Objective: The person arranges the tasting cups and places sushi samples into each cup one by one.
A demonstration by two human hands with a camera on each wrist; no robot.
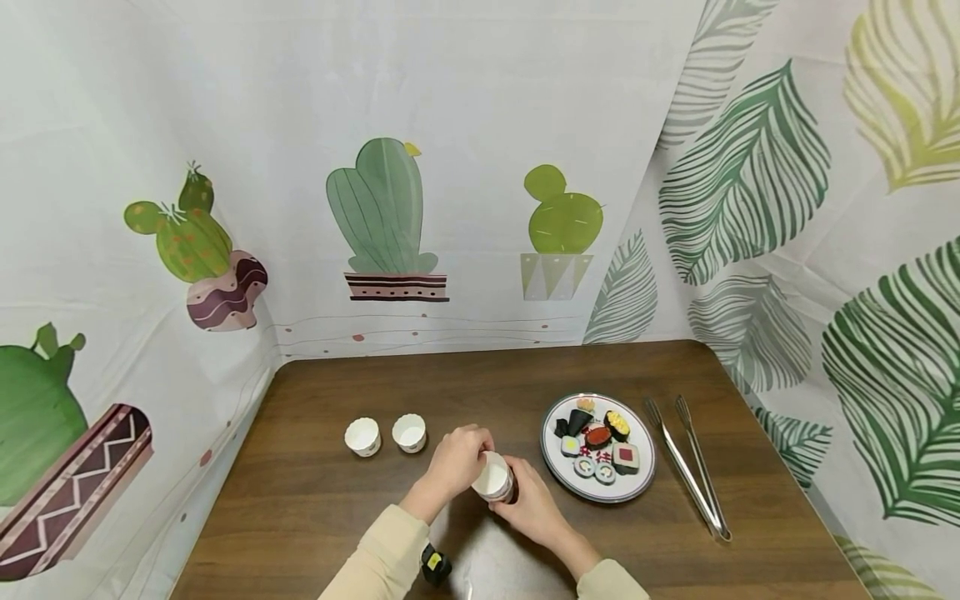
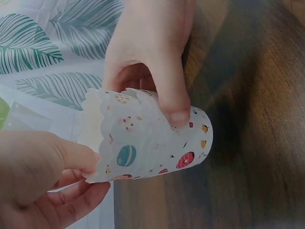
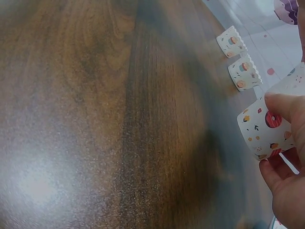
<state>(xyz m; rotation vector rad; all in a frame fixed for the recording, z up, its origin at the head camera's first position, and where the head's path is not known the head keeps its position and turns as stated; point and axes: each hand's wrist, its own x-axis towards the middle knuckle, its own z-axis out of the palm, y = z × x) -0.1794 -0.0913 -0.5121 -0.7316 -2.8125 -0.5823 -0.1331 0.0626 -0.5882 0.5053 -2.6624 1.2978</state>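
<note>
A small stack of nested white paper baking cups point(image 1: 495, 478), printed with sweets and scallop-edged, is held up between both hands. My left hand point(image 1: 450, 465) pinches the rim of the topmost cup, thumb outside, as the left wrist view shows. Lower down, my right hand point(image 1: 534, 505) grips the stack's side near the base, its thumb point(image 2: 174, 102) along the printed wall. The base of the stack point(image 3: 264, 131) is off the wood in the right wrist view. Two single cups point(image 1: 363, 437) point(image 1: 409, 433) stand upright on the table, left of my hands.
A round plate point(image 1: 551, 467) bearing several toy-like sushi pieces sits right of my hands. Beyond it lie metal tongs point(image 1: 693, 475), spread open. A black piece with a yellow top point(image 1: 435, 565) lies by my left sleeve. Printed cloth point(image 1: 480, 250) hangs behind the brown table point(image 1: 315, 533).
</note>
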